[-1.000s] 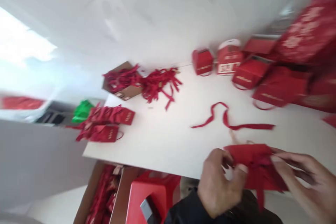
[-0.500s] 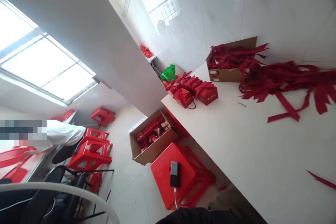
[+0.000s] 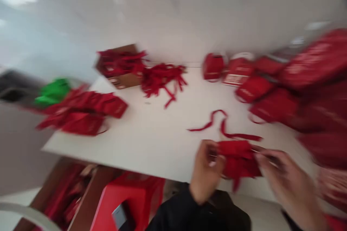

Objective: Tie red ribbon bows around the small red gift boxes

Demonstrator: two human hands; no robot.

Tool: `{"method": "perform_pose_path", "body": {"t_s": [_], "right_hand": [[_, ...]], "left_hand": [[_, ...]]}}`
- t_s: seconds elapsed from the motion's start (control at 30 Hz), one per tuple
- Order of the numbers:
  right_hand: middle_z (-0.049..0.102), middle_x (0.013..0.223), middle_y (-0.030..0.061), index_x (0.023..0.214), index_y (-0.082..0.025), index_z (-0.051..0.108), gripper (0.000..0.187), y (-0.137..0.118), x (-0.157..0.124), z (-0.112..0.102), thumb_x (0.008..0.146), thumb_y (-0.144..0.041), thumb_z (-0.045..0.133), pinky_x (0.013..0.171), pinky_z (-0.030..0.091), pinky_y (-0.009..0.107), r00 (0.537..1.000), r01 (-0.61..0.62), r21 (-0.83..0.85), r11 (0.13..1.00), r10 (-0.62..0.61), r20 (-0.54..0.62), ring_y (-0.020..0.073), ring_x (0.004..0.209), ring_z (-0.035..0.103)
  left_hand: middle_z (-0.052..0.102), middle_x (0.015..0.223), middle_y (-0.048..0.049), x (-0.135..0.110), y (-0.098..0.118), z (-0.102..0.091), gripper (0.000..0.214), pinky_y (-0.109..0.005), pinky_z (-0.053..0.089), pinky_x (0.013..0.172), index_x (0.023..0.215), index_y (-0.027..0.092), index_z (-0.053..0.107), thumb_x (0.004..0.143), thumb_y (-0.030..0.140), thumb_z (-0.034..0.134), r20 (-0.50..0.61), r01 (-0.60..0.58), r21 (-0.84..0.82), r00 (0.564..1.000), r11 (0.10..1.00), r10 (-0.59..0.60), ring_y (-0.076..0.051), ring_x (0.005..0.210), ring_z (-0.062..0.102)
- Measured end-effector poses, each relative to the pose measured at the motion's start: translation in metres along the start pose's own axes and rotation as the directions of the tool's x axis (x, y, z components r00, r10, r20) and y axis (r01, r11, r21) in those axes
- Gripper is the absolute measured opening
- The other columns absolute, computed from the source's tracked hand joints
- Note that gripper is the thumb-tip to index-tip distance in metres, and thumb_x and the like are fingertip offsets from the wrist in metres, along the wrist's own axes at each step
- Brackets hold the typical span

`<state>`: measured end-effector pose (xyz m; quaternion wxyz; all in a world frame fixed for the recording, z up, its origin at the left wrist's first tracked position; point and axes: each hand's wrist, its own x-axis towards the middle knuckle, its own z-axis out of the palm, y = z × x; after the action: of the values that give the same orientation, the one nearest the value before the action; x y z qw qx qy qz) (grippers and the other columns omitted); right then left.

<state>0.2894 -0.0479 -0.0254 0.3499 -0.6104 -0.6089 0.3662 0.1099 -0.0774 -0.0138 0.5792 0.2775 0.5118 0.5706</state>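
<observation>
Left hand [image 3: 206, 170] and right hand [image 3: 284, 182] pinch the box [image 3: 238, 158] between them — a soft, steady grip should stop squashing

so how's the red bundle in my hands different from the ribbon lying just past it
The red bundle is broad and bunched; the ribbon is one thin strip. The red bundle is held between left hand and right hand; the ribbon lies curled on the table, untouched. Both are red.

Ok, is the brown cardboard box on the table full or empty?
Full: the box brims with red ribbons spilling over its rim.
</observation>
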Motion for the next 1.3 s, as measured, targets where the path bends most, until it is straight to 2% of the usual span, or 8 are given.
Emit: {"method": "perform_pose_path", "body": {"t_s": [0.07,0.2,0.33,0.47,0.63,0.8,0.97,1.3], "right_hand": [[0.073,0.102,0.0114,0.093,-0.022,0.062,0.043,-0.009,-0.003,-0.008,0.089,-0.065,0.063,0.068,0.060,0.037,0.989,-0.115,0.059,0.992,0.120,-0.091,0.0282,0.086,0.071],[0.069,0.123,0.0137,0.092,-0.022,0.059,0.042,-0.017,0.004,-0.002,0.091,-0.064,0.060,0.086,0.057,0.040,0.981,-0.179,0.173,0.969,0.188,-0.041,0.0273,0.101,0.069],[0.066,0.127,0.0117,0.093,-0.022,0.061,0.037,-0.018,0.002,-0.004,0.093,-0.059,0.061,0.089,0.054,0.038,0.971,-0.231,0.231,0.945,0.239,-0.006,0.0250,0.102,0.067],[0.067,0.119,0.0078,0.093,-0.022,0.064,0.035,-0.019,0.001,-0.013,0.093,-0.057,0.063,0.085,0.052,0.034,0.962,-0.271,0.257,0.927,0.262,0.070,0.0230,0.099,0.065],[0.061,0.081,0.0003,0.093,-0.024,0.060,0.036,-0.025,0.004,-0.021,0.096,-0.059,0.056,0.063,0.047,0.029,0.955,-0.284,0.161,0.945,0.264,0.132,0.0177,0.071,0.056],[0.059,0.080,0.0002,0.098,-0.025,0.061,0.034,-0.025,0.003,-0.025,0.095,-0.058,0.056,0.052,0.039,0.027,0.940,-0.310,0.102,0.945,0.289,0.179,0.0168,0.063,0.049],[0.054,0.080,-0.0011,0.091,-0.025,0.060,0.022,-0.022,0.006,-0.024,0.089,-0.046,0.063,0.055,0.040,0.028,0.946,-0.312,0.227,0.923,0.281,0.159,0.0165,0.065,0.047],[0.047,0.074,-0.0037,0.080,-0.024,0.051,0.022,-0.026,0.012,-0.019,0.076,-0.037,0.068,0.060,0.042,0.027,0.898,-0.433,0.582,0.689,0.383,0.215,0.0145,0.064,0.045]], "left_hand": [[0.061,0.090,-0.0006,0.011,0.000,-0.002,0.018,-0.027,0.049,0.074,0.097,0.022,0.055,0.083,0.023,0.065,0.056,0.053,-0.060,0.997,0.997,-0.050,-0.013,0.077,0.059],[0.057,0.087,0.0017,0.017,-0.004,-0.001,0.018,-0.025,0.047,0.069,0.100,0.023,0.052,0.087,0.026,0.064,0.163,0.150,-0.115,0.978,0.982,-0.130,-0.011,0.070,0.054],[0.056,0.084,0.0005,0.015,0.001,-0.001,0.018,-0.026,0.047,0.072,0.098,0.021,0.052,0.085,0.025,0.065,0.153,0.170,-0.086,0.976,0.982,-0.156,-0.012,0.073,0.053],[0.056,0.084,0.0001,0.021,0.005,-0.003,0.019,-0.027,0.046,0.071,0.099,0.022,0.052,0.084,0.024,0.063,0.161,0.163,-0.024,0.974,0.986,-0.157,-0.013,0.073,0.052],[0.056,0.087,0.0000,0.024,0.006,-0.003,0.015,-0.025,0.046,0.067,0.100,0.021,0.054,0.085,0.019,0.058,0.174,0.141,0.106,0.972,0.984,-0.158,-0.011,0.070,0.052],[0.060,0.092,-0.0009,0.021,0.008,0.002,0.020,-0.024,0.047,0.071,0.103,0.022,0.055,0.086,0.026,0.064,0.169,0.096,0.169,0.978,0.981,-0.125,-0.013,0.079,0.055],[0.060,0.087,0.0010,0.021,0.008,0.003,0.021,-0.024,0.046,0.068,0.105,0.023,0.054,0.086,0.026,0.062,0.198,0.114,0.164,0.969,0.980,-0.146,-0.012,0.071,0.053],[0.060,0.086,0.0003,0.027,0.010,-0.004,0.023,-0.024,0.045,0.067,0.106,0.021,0.054,0.084,0.019,0.058,0.225,0.097,0.247,0.962,0.964,-0.154,-0.012,0.074,0.053]]}}
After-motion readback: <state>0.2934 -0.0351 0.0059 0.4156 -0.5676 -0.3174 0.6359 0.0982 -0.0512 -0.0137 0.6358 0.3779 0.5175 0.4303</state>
